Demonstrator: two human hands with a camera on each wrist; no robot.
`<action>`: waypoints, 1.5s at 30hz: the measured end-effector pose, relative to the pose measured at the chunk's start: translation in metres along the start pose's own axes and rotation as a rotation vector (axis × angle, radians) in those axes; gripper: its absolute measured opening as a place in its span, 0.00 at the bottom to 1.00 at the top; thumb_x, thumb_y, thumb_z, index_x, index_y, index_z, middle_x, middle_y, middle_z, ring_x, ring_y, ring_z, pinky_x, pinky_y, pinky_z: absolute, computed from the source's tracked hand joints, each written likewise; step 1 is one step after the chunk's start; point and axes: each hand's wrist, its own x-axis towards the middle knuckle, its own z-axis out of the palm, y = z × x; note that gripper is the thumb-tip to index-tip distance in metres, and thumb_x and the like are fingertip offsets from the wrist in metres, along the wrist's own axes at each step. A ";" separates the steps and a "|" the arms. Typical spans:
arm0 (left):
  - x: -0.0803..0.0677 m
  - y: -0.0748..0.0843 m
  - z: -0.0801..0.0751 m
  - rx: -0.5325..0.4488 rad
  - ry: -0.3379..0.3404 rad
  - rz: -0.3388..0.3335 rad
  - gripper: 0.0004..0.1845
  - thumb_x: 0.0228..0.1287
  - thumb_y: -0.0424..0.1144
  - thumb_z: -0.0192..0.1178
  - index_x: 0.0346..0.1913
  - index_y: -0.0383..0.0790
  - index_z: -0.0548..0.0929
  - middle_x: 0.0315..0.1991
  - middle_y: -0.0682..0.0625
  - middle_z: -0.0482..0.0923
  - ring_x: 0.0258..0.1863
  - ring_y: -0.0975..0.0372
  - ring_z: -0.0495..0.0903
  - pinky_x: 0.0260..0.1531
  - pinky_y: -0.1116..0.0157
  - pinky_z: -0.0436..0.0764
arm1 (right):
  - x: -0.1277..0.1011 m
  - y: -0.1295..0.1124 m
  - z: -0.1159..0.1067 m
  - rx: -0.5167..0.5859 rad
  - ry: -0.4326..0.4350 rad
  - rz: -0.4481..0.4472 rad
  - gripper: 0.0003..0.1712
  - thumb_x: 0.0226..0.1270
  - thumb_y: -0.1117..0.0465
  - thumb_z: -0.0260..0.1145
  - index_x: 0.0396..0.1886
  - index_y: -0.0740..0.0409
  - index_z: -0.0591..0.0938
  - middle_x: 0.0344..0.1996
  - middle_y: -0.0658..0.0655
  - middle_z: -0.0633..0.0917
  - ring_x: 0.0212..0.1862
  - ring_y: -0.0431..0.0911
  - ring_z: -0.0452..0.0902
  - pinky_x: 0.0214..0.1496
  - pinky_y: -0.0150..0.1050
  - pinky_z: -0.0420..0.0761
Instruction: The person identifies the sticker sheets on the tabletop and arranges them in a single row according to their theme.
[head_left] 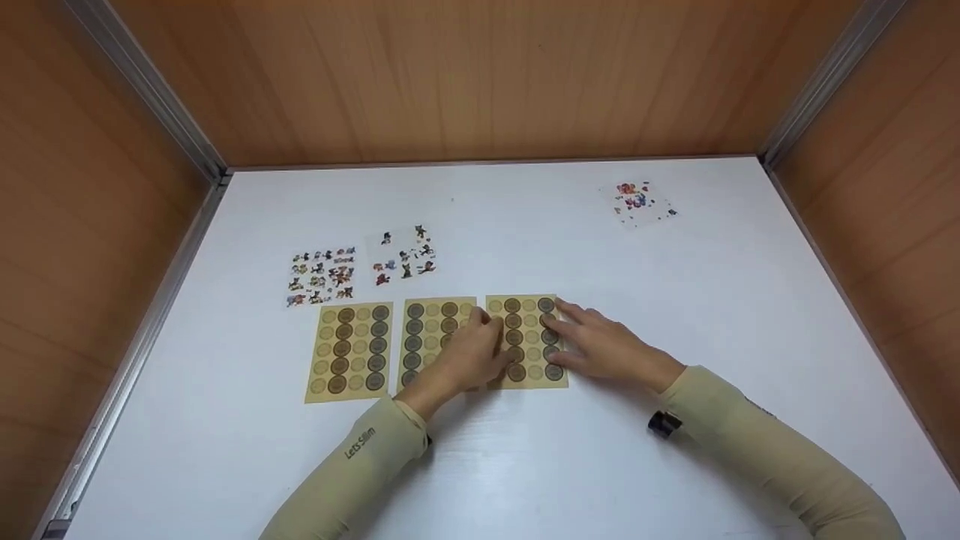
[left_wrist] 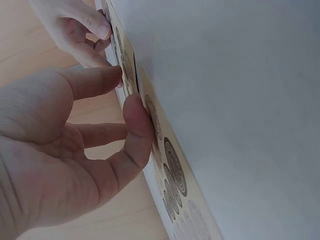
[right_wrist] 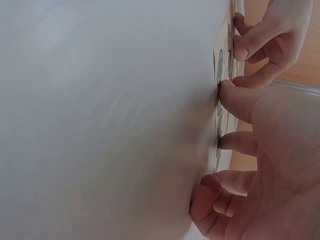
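Three tan sheets of round, coin-like stickers lie in a row: a left sheet (head_left: 349,352), a middle sheet (head_left: 411,307) and a right sheet (head_left: 522,384). My left hand (head_left: 471,352) is bent over the gap between the middle and right sheets. Its thumb reaches onto the right sheet, while its other fingertips rest by the middle sheet's right side. Spread fingers of my right hand (head_left: 607,345) touch the right sheet along its right edge. In the right wrist view, the thumb (right_wrist: 237,100) presses at that edge.
Behind the row, two clear sheets of small colourful figures, one left (head_left: 319,276) and one nearer the middle (head_left: 403,255), lie on the white table (head_left: 517,465). Another clear sheet (head_left: 637,202) lies at the back right. Wooden panels (head_left: 487,82) enclose the back and sides.
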 end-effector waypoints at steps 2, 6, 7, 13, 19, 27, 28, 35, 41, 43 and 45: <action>0.000 0.001 -0.004 0.004 0.000 0.004 0.15 0.71 0.46 0.65 0.45 0.35 0.80 0.54 0.40 0.69 0.38 0.54 0.78 0.38 0.61 0.84 | 0.001 -0.001 -0.004 0.019 0.005 -0.001 0.41 0.73 0.38 0.61 0.79 0.48 0.64 0.80 0.62 0.55 0.73 0.65 0.61 0.68 0.64 0.69; -0.001 0.001 -0.018 0.012 0.000 0.010 0.20 0.70 0.41 0.65 0.57 0.32 0.79 0.57 0.38 0.70 0.42 0.52 0.81 0.44 0.61 0.85 | 0.005 -0.004 -0.014 0.036 0.018 0.005 0.39 0.73 0.40 0.62 0.79 0.46 0.66 0.79 0.61 0.56 0.71 0.65 0.65 0.68 0.63 0.70; -0.001 0.001 -0.022 0.016 -0.004 0.012 0.23 0.70 0.41 0.64 0.62 0.31 0.77 0.58 0.37 0.70 0.44 0.51 0.82 0.46 0.60 0.85 | 0.006 -0.005 -0.017 0.032 0.020 0.006 0.39 0.73 0.40 0.63 0.79 0.46 0.66 0.79 0.61 0.57 0.71 0.64 0.65 0.68 0.64 0.70; 0.005 -0.008 -0.053 0.094 -0.016 0.039 0.33 0.66 0.39 0.69 0.71 0.34 0.72 0.61 0.35 0.72 0.51 0.46 0.81 0.52 0.52 0.83 | 0.023 -0.015 -0.034 -0.019 0.029 -0.028 0.37 0.74 0.43 0.64 0.77 0.50 0.68 0.75 0.63 0.65 0.72 0.62 0.65 0.67 0.63 0.72; 0.018 -0.038 -0.096 0.062 0.007 -0.030 0.47 0.58 0.40 0.75 0.78 0.38 0.62 0.69 0.33 0.65 0.60 0.44 0.75 0.62 0.48 0.77 | 0.062 -0.031 -0.047 -0.053 0.053 -0.119 0.37 0.75 0.47 0.64 0.77 0.57 0.67 0.75 0.63 0.67 0.74 0.59 0.63 0.74 0.55 0.66; 0.037 -0.092 -0.143 -0.004 0.076 -0.168 0.64 0.53 0.51 0.79 0.82 0.41 0.46 0.79 0.32 0.40 0.74 0.35 0.56 0.70 0.40 0.63 | 0.134 -0.050 -0.048 -0.026 0.062 -0.116 0.37 0.78 0.46 0.60 0.79 0.56 0.63 0.77 0.59 0.63 0.78 0.56 0.55 0.78 0.53 0.57; 0.039 -0.098 -0.146 -0.002 0.075 -0.189 0.63 0.53 0.52 0.78 0.82 0.40 0.47 0.80 0.32 0.40 0.74 0.34 0.55 0.70 0.39 0.62 | 0.142 -0.053 -0.047 -0.026 0.064 -0.111 0.37 0.78 0.47 0.60 0.79 0.55 0.63 0.77 0.59 0.63 0.78 0.55 0.55 0.78 0.53 0.58; 0.057 -0.130 -0.153 -0.041 0.098 -0.366 0.49 0.67 0.50 0.66 0.81 0.36 0.51 0.80 0.33 0.40 0.76 0.36 0.50 0.72 0.38 0.57 | 0.190 -0.076 -0.043 -0.127 0.092 -0.048 0.36 0.79 0.50 0.59 0.79 0.57 0.63 0.74 0.61 0.68 0.75 0.55 0.61 0.77 0.49 0.61; 0.066 -0.145 -0.143 -0.071 0.065 -0.435 0.52 0.66 0.54 0.66 0.81 0.34 0.49 0.81 0.33 0.39 0.78 0.38 0.43 0.74 0.37 0.47 | 0.217 -0.092 -0.033 -0.178 0.075 -0.036 0.35 0.80 0.50 0.57 0.79 0.58 0.63 0.75 0.62 0.66 0.76 0.57 0.60 0.77 0.51 0.61; 0.068 -0.148 -0.139 -0.065 0.038 -0.429 0.54 0.64 0.57 0.67 0.81 0.34 0.49 0.81 0.33 0.39 0.79 0.39 0.42 0.74 0.35 0.43 | 0.223 -0.096 -0.030 -0.192 0.060 -0.039 0.34 0.80 0.50 0.56 0.79 0.58 0.62 0.76 0.61 0.64 0.76 0.58 0.59 0.77 0.53 0.60; 0.069 -0.150 -0.137 -0.057 0.011 -0.416 0.56 0.62 0.59 0.67 0.81 0.34 0.49 0.81 0.33 0.39 0.79 0.41 0.40 0.73 0.34 0.39 | 0.228 -0.100 -0.027 -0.199 0.048 -0.032 0.34 0.81 0.50 0.55 0.80 0.56 0.61 0.78 0.59 0.62 0.77 0.58 0.57 0.77 0.55 0.60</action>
